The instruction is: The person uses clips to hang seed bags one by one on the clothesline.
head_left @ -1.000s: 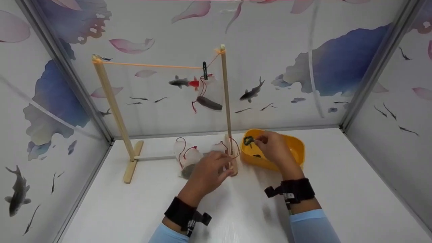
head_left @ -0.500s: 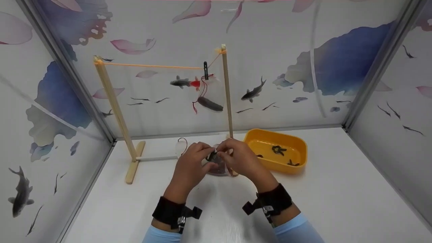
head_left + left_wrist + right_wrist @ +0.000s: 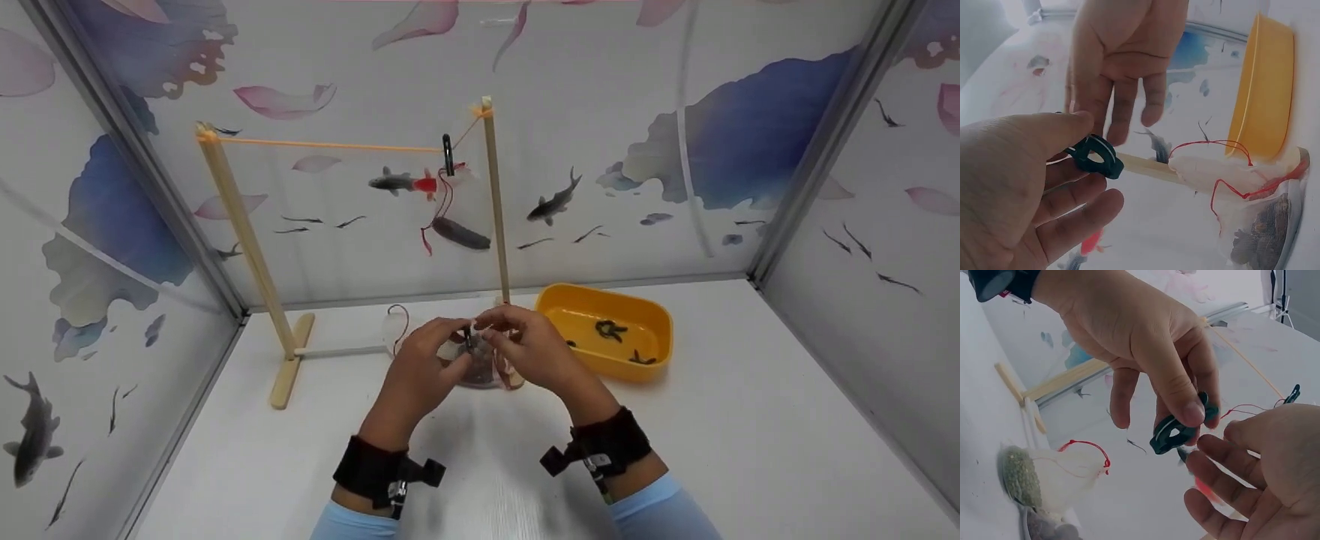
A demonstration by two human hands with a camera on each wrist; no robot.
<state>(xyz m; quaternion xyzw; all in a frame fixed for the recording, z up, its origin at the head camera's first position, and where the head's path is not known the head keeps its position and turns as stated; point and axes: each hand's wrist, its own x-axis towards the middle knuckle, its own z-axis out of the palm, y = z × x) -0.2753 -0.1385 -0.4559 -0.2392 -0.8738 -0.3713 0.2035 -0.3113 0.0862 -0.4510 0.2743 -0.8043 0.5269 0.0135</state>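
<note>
Booth-like workspace — fish-and-petal printed panels (image 3: 600, 90), metal corner strips (image 3: 831, 139), white tabletop (image 3: 750, 420)

The plastic basin (image 3: 615, 368) is egg-yolk yellow, with dark green clips (image 3: 611, 330) inside. Left of it, the held spring clip (image 3: 1108, 167) is deep green with a thin pale streak; the nearer gauze drawstring bag (image 3: 1261, 239) is white, with red cord and dark grey-brown contents, and the farther gauze bag (image 3: 1067, 467) pairs white and red with speckled green contents (image 3: 1022, 475). Also left, the wooden posts (image 3: 240, 225) are pale tan, their line (image 3: 330, 144) orange. Behind the basin, the white back panel (image 3: 600, 90) carries pink petals (image 3: 285, 103), a leaf (image 3: 765, 142) shading blue to grey, and grey fish (image 3: 555, 199). Nearer the person, the wrist straps (image 3: 611, 442) are black, the sleeves (image 3: 664, 510) light blue.
</note>
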